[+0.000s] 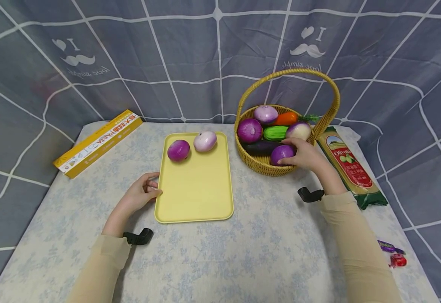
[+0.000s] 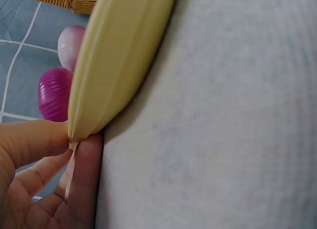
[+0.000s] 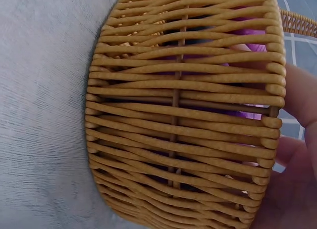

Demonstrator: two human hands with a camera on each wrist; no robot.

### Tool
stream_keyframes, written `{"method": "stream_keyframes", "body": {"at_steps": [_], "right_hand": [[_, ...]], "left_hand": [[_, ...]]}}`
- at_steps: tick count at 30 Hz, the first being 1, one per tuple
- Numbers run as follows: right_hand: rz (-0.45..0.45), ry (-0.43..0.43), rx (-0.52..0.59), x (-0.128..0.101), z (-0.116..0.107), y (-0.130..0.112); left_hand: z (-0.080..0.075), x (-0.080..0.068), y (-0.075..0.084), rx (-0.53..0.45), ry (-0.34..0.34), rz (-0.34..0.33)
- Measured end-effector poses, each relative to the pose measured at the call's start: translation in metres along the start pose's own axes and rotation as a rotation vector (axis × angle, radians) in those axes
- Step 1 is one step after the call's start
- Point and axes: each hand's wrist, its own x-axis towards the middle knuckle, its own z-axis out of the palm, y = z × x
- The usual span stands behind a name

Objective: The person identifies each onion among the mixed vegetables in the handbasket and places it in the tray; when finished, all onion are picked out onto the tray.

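Note:
At the left rim of a yellow tray [image 1: 194,189], my left hand [image 1: 139,193] pinches the edge between thumb and fingers. A purple onion [image 1: 178,150] and a pale purple-white onion [image 1: 205,141] lie at the tray's far end. My right hand [image 1: 305,155] reaches over the near right rim of a wicker basket [image 1: 260,167] and grips a purple onion [image 1: 282,155] inside it. Around that onion lie an eggplant [image 1: 260,147], a green vegetable [image 1: 275,133], a carrot [image 1: 285,118] and more onions [image 1: 250,130]. Basket weave hides most of the gripped onion in the right wrist view.
A yellow pasta box [image 1: 98,144] lies at the far left of the table. Right of the basket is a pasta bag [image 1: 351,168] with a red label. Two small wrapped candies, one purple [image 1: 390,247] and one red [image 1: 397,260], lie near the right edge. The basket's tall handle [image 1: 286,72] arches overhead.

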Motion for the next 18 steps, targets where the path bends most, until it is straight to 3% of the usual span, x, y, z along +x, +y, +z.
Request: {"method": "stream_keyframes", "body": {"at_steps": [8, 18], "right_hand": [[0.004, -0.047, -0.027, 0.0026, -0.001, 0.0006], [0.023, -0.026, 0.06, -0.0022, -0.0047, 0.0012]], "left_hand": [[-0.0002, 0.0001, -0.0018, -0.005, 0.004, 0.008], [0.0, -0.0005, -0.0014, -0.008, 0.0, 0.008]]}}
